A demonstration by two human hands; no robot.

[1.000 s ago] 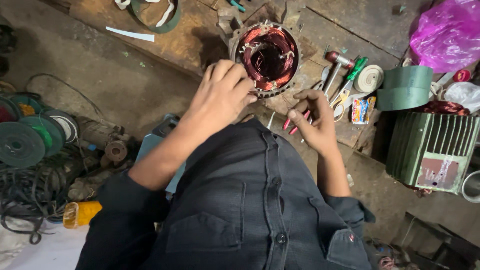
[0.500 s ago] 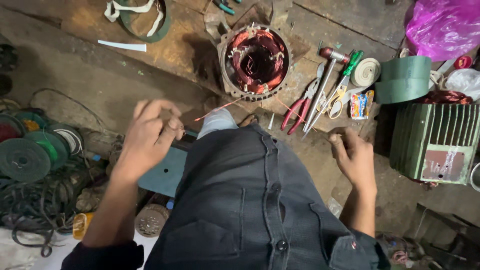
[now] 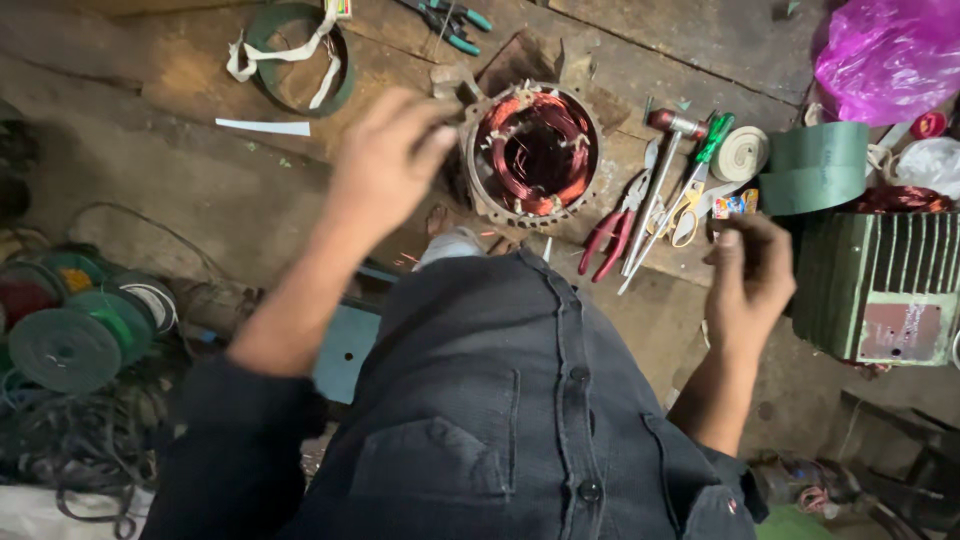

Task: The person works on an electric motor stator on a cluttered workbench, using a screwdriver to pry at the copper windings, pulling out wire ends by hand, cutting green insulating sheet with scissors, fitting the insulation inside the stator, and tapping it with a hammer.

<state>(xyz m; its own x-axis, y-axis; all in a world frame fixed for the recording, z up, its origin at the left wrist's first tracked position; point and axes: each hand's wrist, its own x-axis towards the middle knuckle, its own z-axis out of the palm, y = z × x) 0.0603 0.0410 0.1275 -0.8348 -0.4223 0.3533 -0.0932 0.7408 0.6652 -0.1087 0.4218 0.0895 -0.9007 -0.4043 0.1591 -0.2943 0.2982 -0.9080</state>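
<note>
The round metal motor stator with copper-red windings (image 3: 535,155) lies open side up on the worn wooden tabletop (image 3: 180,80), directly ahead of the person's dark-shirted torso.

Left hand (image 3: 385,165) — raised just left of the stator, fingers curled together near the housing rim. Motion blur hides whether the fingertips touch the rim or pinch anything; the grip state cannot be told.

Right hand (image 3: 750,280) — held lower, to the right of the stator and well apart from it, fingers loosely curled with the thumb up. No held object can be made out.

Between the stator and the right hand lie red-handled pliers (image 3: 610,235), a hammer with a metal shaft (image 3: 665,160), a green-handled screwdriver (image 3: 705,150) and a roll of pale tape (image 3: 740,153).

Further right stand a curled sheet of green insulation material (image 3: 820,165) and a ribbed green motor housing (image 3: 880,290). A pink plastic bag (image 3: 890,55) sits at the upper right corner. Green wire spools (image 3: 70,340) lie at the left.
</note>
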